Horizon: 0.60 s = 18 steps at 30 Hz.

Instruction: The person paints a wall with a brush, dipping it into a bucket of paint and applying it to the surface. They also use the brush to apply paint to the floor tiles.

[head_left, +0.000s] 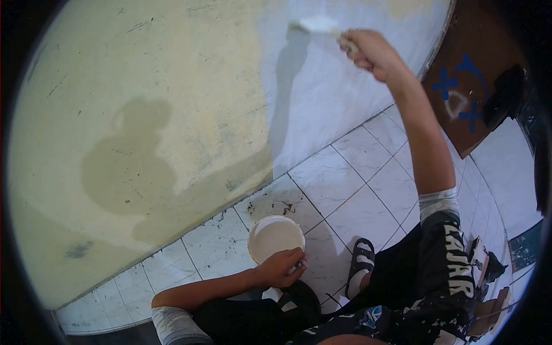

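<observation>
High up against the wall [190, 69], my right hand [371, 54] is closed round the handle of a paintbrush [319, 24]. Its head looks white and slightly blurred, level with the freshly whitened stretch of wall. My left hand [282, 267] is over the near right rim of a round paint bucket [251, 244], its fingers curled together. Whatever those fingers pinch, if anything, is too small to make out. Pale, off-white paint [276, 238] shows inside the bucket, which stands on the floor between the wall and my feet.
Left of the white area, the wall is yellowish and scuffed. Dark flecks lie on the white floor tiles [339, 190] near the bucket. My sandalled foot [361, 267] is right of it. A brown panel with blue marks [460, 86] stands at the right.
</observation>
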Tool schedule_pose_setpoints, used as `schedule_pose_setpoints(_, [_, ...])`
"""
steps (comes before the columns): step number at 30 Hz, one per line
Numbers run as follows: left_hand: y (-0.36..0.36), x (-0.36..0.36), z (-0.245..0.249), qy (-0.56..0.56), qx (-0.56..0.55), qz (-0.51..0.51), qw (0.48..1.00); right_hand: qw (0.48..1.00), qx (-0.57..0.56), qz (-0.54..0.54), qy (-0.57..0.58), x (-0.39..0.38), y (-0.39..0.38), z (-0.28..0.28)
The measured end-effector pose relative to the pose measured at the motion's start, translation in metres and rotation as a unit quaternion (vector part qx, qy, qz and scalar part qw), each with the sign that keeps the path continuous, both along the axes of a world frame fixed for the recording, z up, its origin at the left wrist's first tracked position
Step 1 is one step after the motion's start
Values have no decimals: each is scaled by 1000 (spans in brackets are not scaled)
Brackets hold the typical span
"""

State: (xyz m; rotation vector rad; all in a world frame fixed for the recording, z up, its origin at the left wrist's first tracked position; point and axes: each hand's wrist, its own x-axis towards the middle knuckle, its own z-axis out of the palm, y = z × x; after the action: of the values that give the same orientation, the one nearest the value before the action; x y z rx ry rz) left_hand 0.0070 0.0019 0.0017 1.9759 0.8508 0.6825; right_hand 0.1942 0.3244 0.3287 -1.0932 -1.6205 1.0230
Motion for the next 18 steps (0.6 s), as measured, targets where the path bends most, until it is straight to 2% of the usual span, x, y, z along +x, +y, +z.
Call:
schedule_pose_setpoints(1, [1,0,0,-1,3,0,1000,1000,-2,-1,1,0,-7,13])
schedule_pose_setpoints(3, [2,0,1,0,2,2,1000,995,42,31,82,1,-15,28])
schedule_pose_setpoints(6, [5,0,4,-13,0,7,1000,989,20,40,140,-3,-7,-1])
schedule_pose_setpoints(8, [4,-1,6,15,19,5,1000,984,-26,-11,174,-14,5,-54])
schedule_pose_setpoints(11, [3,-1,13,32,14,1,999,978,-95,7,183,-26,13,-183])
schedule_pose_setpoints(13, [3,0,13,19,28,4,999,965,-190,33,179,-19,-1,-242])
schedule_pose_setpoints(15, [3,1,10,-1,35,9,999,959,-245,37,136,-12,-9,-282])
schedule_pose_setpoints(17, [1,1,2,27,37,-39,998,949,-301,28,-95,0,-15,-318])
schedule_pose_setpoints(18, [0,3,2,10,34,-56,998,948,-264,53,-172,5,-20,-317])
